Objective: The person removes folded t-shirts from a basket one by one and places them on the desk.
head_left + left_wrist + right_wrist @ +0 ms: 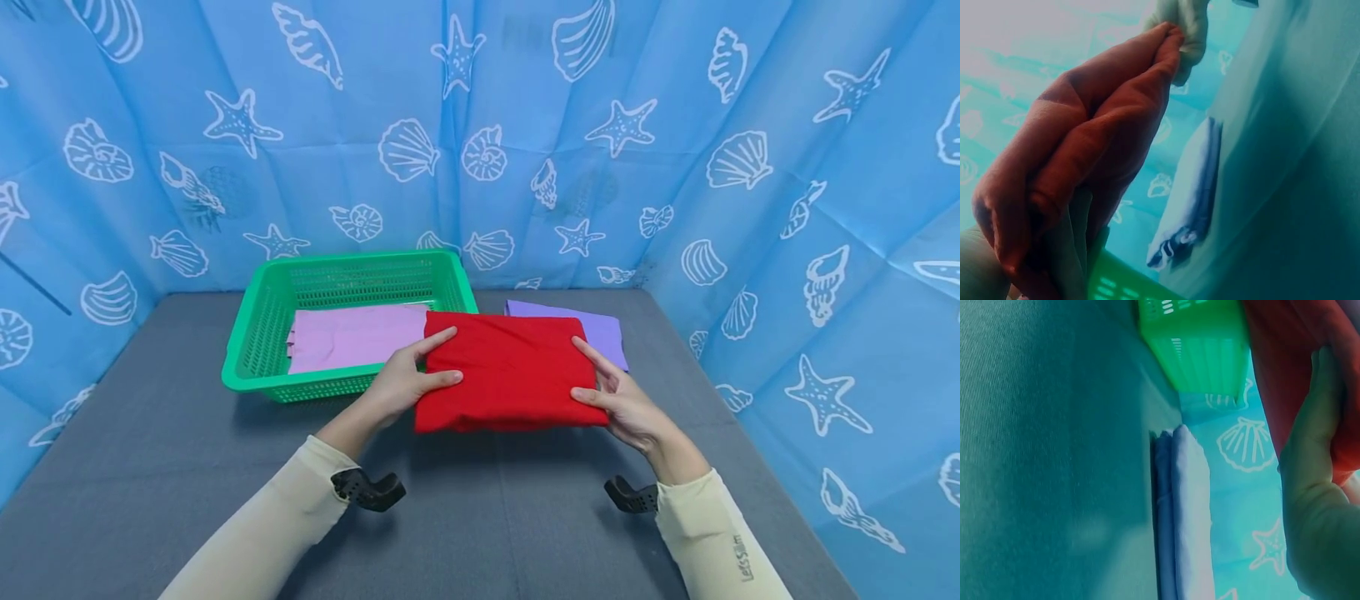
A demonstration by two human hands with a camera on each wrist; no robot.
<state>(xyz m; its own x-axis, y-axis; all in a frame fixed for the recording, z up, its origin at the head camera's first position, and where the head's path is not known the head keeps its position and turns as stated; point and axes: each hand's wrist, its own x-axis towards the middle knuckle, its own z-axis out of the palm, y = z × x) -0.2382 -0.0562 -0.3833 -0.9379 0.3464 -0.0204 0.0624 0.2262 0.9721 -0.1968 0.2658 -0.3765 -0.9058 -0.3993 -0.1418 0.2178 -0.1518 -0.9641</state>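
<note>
A folded red cloth (513,371) is held up above the table between both hands. My left hand (401,379) grips its left edge, with thumb and a finger on top and the other fingers underneath. At the opposite edge my right hand (626,404) holds it the same way; in the right wrist view the right hand's fingers (1316,437) lie along the underside. The left wrist view shows the red cloth's (1097,131) thick folded layers. A folded pink cloth (356,333) lies in a green basket (247,333). Behind the red cloth, a folded purple cloth (607,333) rests on the table, partly hidden.
The green basket stands at the back left of the grey table (495,517). A blue curtain (525,125) with white shells and starfish hangs behind and along the sides. Black camera mounts (367,490) sit on both wrists.
</note>
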